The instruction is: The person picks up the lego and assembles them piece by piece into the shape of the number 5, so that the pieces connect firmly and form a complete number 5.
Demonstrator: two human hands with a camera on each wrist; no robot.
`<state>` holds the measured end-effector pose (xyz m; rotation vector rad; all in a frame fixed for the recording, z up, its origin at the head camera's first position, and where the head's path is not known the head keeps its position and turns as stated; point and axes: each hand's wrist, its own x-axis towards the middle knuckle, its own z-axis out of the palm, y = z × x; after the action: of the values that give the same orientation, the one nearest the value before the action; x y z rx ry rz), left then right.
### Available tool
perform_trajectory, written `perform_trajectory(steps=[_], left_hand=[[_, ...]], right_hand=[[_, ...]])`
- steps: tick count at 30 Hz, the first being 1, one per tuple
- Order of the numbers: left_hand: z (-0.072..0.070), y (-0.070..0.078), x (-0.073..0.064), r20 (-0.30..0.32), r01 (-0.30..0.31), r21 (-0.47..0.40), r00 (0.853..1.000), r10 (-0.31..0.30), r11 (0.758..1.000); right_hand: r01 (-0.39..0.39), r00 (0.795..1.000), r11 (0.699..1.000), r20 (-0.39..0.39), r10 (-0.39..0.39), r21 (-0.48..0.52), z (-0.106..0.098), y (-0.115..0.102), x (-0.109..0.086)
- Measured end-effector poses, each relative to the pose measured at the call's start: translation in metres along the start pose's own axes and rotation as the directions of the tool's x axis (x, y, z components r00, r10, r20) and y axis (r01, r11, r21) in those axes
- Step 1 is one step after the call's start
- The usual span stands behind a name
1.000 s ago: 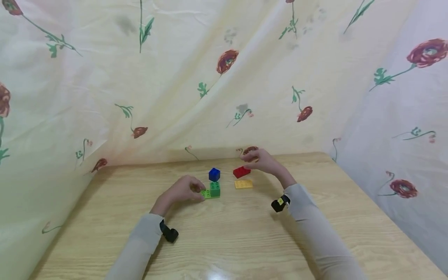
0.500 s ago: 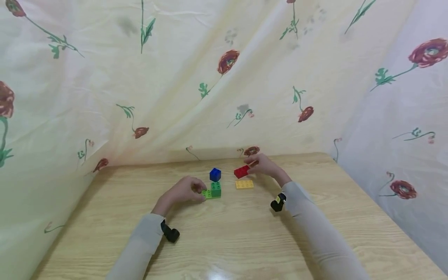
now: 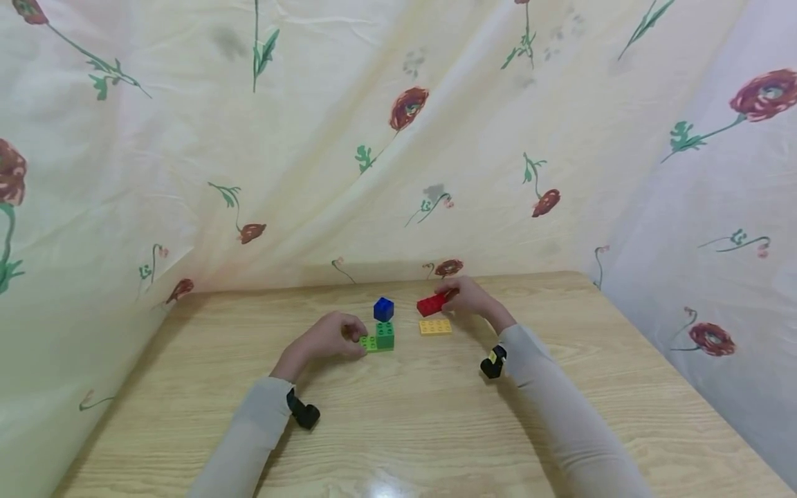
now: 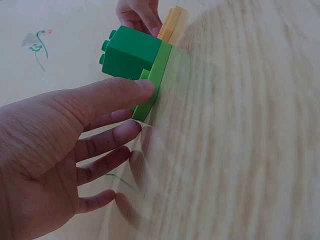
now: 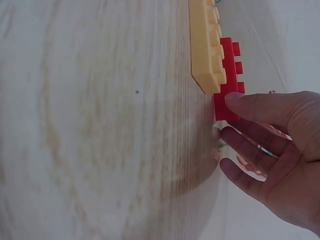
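My left hand pinches the left end of a light green flat building brick, thumb on the near side. On that brick's right part sits a taller dark green brick. My right hand holds the right end of a red brick between thumb and fingers, as the right wrist view shows its thumb on the near face. In front of the red brick lies a flat yellow-orange brick, studs up. A blue brick stands behind the dark green one.
All the bricks are on a wooden table with light grain. A floral curtain hangs along the back and both sides. Each wrist wears a black camera.
My right hand has come down from above the red brick's right end and now grips it. My left hand keeps its hold on the light green brick.
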<state>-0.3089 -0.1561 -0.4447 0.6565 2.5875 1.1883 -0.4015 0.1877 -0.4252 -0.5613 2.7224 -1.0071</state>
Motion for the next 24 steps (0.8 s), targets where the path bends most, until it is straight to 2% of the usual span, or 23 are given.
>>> perform_trajectory(steps=[9,18,24], left_hand=[[-0.0001,0.0003,0.0,-0.002,0.013,-0.003,1.0,-0.013,1.0],[-0.0013,0.001,-0.0005,-0.015,-0.006,-0.002,1.0,0.006,1.0],[-0.0013,0.002,-0.0007,-0.019,0.006,0.007,1.0,-0.006,1.0]], right_hand=[[-0.017,1.0,1.0,-0.002,0.017,-0.013,-0.0019,-0.0002,-0.0018],[0.005,1.0,0.999,-0.001,-0.005,-0.039,-0.0055,-0.0008,-0.0017],[0.02,1.0,0.999,0.016,-0.019,-0.033,-0.0058,-0.0015,-0.0037]])
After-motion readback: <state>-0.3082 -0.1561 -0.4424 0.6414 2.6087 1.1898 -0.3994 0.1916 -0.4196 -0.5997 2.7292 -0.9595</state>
